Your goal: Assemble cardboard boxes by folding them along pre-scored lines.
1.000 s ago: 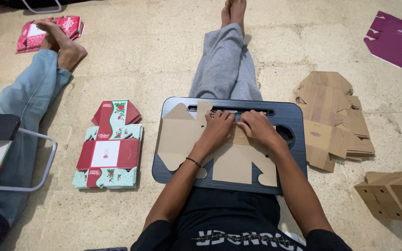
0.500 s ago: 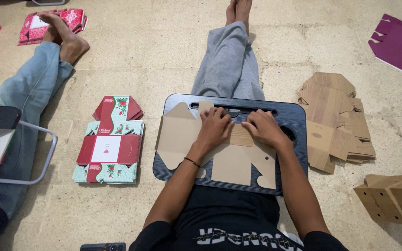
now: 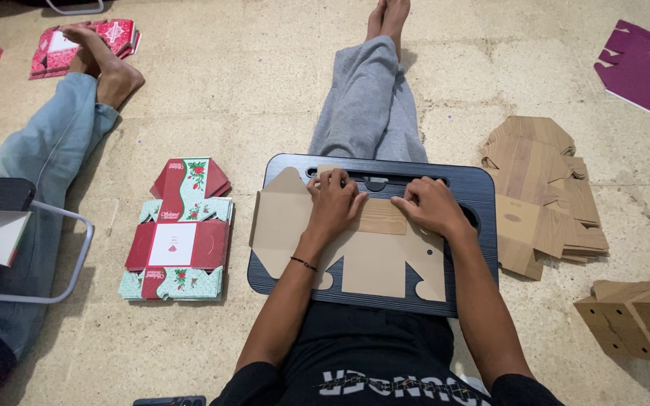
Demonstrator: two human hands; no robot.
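Observation:
A flat brown cardboard box blank [image 3: 374, 259] lies on a dark lap tray [image 3: 475, 188] across my legs. My left hand [image 3: 334, 203] presses down on the blank's upper middle, fingers curled over a folded flap. My right hand [image 3: 430, 207] presses on the same flap just to the right, fingers bent. Both hands rest on the cardboard near the tray's far edge.
A stack of red and green printed box blanks [image 3: 178, 233] lies on the floor at my left. Brown blanks [image 3: 543, 195] are piled at my right, with folded brown boxes [image 3: 637, 319] nearer. Another person's legs [image 3: 47, 158] stretch along the far left. A purple blank [image 3: 641, 68] lies far right.
My hands have shifted slightly along the flap and pressed it flatter; the view has tilted a little downward.

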